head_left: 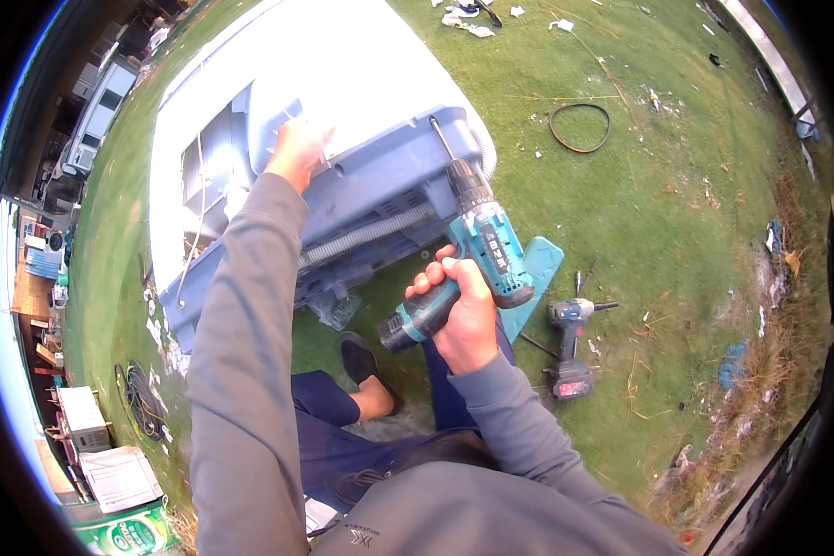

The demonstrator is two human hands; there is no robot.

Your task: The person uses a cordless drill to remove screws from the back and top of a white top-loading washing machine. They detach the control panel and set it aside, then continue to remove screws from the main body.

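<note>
Right hand (466, 320) wraps teal drill (496, 252), bit (444, 139) at blue-grey panel (380, 165) corner; left hand (298, 154) half-curled on panel, grip unclear. Panel in place; corner work apparently unfinished.

Pale lettering runs along the teal drill (493, 252). The grey top (473, 510) bears a small pale emblem with lettering. At near left, a green panel (128, 536) shows white lettering. The right-hand driver's battery (573, 381) has illegible print.
</note>
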